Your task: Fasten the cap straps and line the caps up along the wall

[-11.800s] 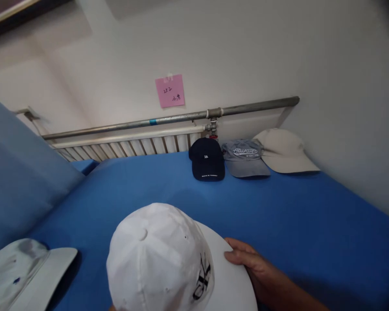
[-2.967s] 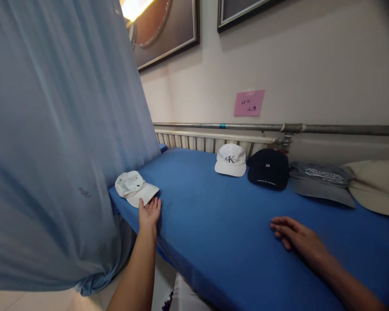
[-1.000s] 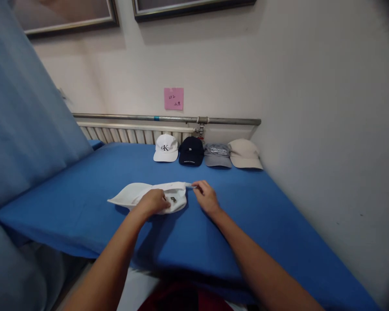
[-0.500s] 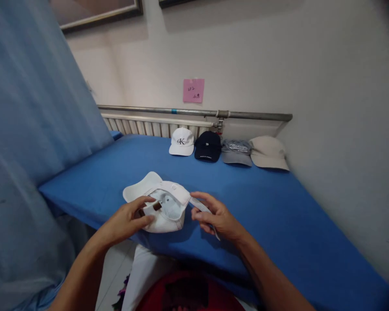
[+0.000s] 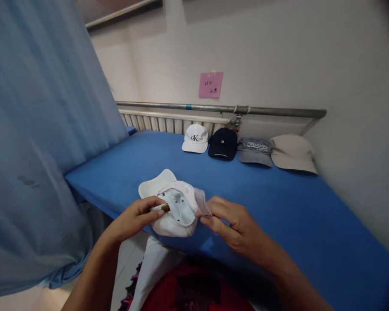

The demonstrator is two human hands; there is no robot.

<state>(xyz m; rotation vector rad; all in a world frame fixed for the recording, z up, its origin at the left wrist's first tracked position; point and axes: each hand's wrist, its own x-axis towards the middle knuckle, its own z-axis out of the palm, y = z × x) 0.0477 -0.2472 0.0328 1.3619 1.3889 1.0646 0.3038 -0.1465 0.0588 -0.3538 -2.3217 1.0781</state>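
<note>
A pale, nearly white baseball cap lies with its inside facing up close to the front edge of the blue-covered surface, brim pointing to the far left. Between the thumb and fingers of my left hand is the cap's back edge, beside a small brownish buckle. My right hand pinches the loose white strap at the cap's right side. That strap is bent upward and blurred by motion.
Along the wall stand a white cap, a navy cap, a grey cap and a beige cap. A metal pipe runs behind them above a radiator. A blue curtain hangs at left.
My right hand has shifted its grip on the strap, which now bends upward instead of trailing down through the fingers. My left fingers have closed near the buckle. The view has swung slightly left.
</note>
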